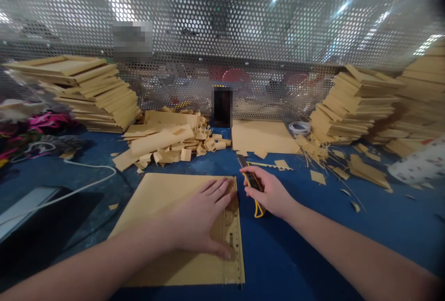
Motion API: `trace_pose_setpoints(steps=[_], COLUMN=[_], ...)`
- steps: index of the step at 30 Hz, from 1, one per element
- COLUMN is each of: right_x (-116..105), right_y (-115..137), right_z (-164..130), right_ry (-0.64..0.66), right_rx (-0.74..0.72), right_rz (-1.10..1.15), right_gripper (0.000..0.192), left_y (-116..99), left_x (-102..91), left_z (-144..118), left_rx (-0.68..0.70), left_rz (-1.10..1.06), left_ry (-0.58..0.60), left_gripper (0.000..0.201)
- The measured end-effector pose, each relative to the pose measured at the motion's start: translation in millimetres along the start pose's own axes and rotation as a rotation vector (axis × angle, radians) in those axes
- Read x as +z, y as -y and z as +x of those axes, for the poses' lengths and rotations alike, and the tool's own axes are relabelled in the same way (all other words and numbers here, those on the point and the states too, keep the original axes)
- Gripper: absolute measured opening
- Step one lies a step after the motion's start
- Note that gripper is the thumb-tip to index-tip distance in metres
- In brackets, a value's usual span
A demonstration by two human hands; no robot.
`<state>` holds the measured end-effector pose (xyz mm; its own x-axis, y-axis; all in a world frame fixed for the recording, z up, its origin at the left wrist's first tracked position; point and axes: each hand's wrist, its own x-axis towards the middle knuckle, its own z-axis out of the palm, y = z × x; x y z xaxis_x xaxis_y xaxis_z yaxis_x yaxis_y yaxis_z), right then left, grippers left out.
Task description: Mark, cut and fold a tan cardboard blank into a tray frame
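A tan sheet of cardboard or thick paper (149,208) lies flat on the blue table. Along its right edge runs a clear plastic ruler (233,250). My left hand (205,213) presses down on the sheet and ruler, its fingers spread and partly covering the ruler's upper end. My right hand (273,192) is wrapped round a black and yellow utility knife (253,180), held just right of the sheet's upper right corner. Its tip points up and away from me; I cannot tell how far the blade is out.
Tan offcuts (167,139) are heaped behind the sheet. Stacks of tan pieces stand left (100,88) and right (354,102). Another tan sheet (264,136) lies at the back, before a perforated metal panel (271,28). A white cable (93,183) crosses the left.
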<state>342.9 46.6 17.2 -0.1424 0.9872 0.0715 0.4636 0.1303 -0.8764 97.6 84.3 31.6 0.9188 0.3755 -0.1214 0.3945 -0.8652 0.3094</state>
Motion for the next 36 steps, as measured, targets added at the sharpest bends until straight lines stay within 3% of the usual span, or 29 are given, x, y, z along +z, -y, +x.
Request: trace_pose_setpoints(steps=[4,9,12,16,19,23,27,31,36], right_x=[0.4,-5.2,-9.8,-7.3,-1.4,0.8,1.1,8.2,16.9], right_y=[-0.3,1.0,2.1,-0.8,-2.1,7.0,18.6,19.7,17.2], right_z=[0.7,3.9,5.6,7.3,6.1,-1.1,-8.2,-8.7,-7.2], right_ry=[0.023,0.052,0.006,-0.024,-0.002,-0.032,-0.041,-0.106,-0.125], right_rx=[0.030,0.070,0.087,0.044,-0.019,-0.095,-0.249,-0.211,-0.183], right_rz=[0.084,0.549,0.667,0.555,0.413,0.030,-0.275,-0.330,-0.389], right_gripper=[0.041,0.044,0.045,0.039,0.045,0.045,0.028,0.009,0.017], left_y=[-1.7,-2.9,-3.1,-4.7,-6.4,-6.2,-1.5,2.2,0.0], left_x=[-4.2,-6.0,-5.7,-7.2,-9.4,-9.8,-4.0,1.8,1.0], left_z=[0.3,0.8,1.1,1.5,1.8,1.5,1.5,2.6,2.6], left_rx=[-0.035,-0.060,-0.073,-0.074,-0.083,-0.076,-0.037,-0.009,-0.006], left_rz=[-0.029,-0.026,-0.031,-0.048,-0.056,-0.049,-0.012,0.023,0.053], left_ry=[0.048,0.061,0.071,0.074,0.093,0.088,0.038,0.009,0.001], left_gripper=[0.122,0.126,0.125,0.128,0.129,0.130,0.125,0.131,0.130])
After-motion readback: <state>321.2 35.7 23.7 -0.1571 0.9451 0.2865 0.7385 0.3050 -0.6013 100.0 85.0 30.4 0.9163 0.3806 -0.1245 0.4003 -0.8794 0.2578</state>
